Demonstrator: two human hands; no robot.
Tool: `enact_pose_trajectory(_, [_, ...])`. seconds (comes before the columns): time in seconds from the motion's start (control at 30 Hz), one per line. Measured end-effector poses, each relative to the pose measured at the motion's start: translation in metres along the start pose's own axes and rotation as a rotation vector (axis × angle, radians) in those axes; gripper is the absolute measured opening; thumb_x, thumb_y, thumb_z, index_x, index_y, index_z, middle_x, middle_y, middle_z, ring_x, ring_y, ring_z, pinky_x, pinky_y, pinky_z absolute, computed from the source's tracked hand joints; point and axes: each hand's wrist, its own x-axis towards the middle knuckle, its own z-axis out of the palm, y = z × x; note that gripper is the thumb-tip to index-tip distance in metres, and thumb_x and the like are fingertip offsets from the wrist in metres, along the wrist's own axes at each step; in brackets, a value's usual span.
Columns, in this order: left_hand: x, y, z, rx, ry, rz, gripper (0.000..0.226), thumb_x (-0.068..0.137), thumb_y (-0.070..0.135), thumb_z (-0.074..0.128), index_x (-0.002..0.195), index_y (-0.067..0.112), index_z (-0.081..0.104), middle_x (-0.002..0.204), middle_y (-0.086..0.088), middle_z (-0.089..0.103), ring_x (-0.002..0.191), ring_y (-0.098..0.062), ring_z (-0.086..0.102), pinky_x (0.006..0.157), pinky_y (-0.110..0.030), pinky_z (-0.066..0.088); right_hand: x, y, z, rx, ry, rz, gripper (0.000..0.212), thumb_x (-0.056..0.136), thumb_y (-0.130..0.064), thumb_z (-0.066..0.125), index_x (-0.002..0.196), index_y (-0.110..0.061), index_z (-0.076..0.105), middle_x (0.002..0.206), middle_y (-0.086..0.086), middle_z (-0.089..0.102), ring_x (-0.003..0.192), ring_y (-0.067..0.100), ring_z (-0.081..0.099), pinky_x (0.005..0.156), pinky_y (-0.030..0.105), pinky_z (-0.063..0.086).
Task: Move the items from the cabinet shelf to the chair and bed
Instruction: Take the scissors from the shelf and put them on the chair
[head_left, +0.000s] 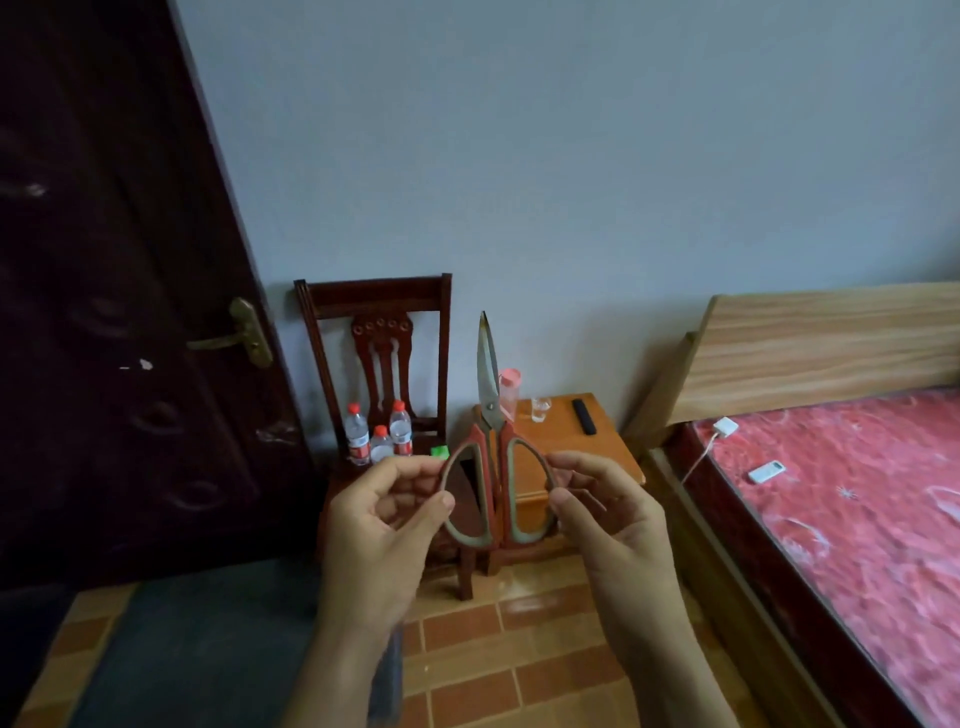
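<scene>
Left hand pinching one handle loop, right hand pinching the other, red scissors held upright in mid-air, blades together, point up, dark wooden chair behind with three water bottles, bed to the right.

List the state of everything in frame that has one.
scissors: blades closed, tip up, held by both handle loops
left hand: pinches the left loop
right hand: pinches the right loop
water bottles: three, upright, capped, on the chair
pink-capped bottle: upright, capped, on the nightstand
glass: upright, on the nightstand
white charger: on the bed, cable attached
phone: flat on the bed
</scene>
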Motion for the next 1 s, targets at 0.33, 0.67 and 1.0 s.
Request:
enact_pose_trajectory(0.33, [0.115,-0.030,0.044,0.103,0.127,-0.068,0.029,0.080,-0.004,0.077,0.092,0.022,0.076,0.087,0.001,0.077,0.081,-0.011,0.073,0.070,-0.023,0.057,0.143,0.027,0.008,0.028,-0.080,0.088,0.023,0.096,0.003,0.058,0.103,-0.013,0.073,0.095,0.005,0.077,0.087,0.016,0.075,0.065,0.022,0.060])
enact_pose_trajectory(0.67, [0.206,-0.074,0.035,0.120,0.138,-0.119,0.028,0.079,-0.003,0.078,0.092,0.022,0.076,0.087,0.001,0.077,0.084,-0.012,0.073,0.076,-0.030,0.060,0.233,0.073,0.046,-0.046,-0.091,0.133,0.028,0.095,0.003,0.060,0.097,-0.020,0.076,0.095,0.010,0.075,0.090,0.025,0.073,0.070,0.030,0.062])
enact_pose_trajectory(1.0, [0.319,-0.166,0.003,0.093,0.117,-0.253,0.028,0.080,-0.002,0.077,0.091,0.023,0.076,0.085,0.003,0.076,0.083,-0.012,0.072,0.079,-0.040,0.062,0.332,0.154,0.113,-0.171,-0.074,0.219,0.026,0.096,0.004,0.058,0.096,-0.016,0.074,0.094,0.006,0.076,0.091,0.029,0.071,0.073,0.039,0.064])
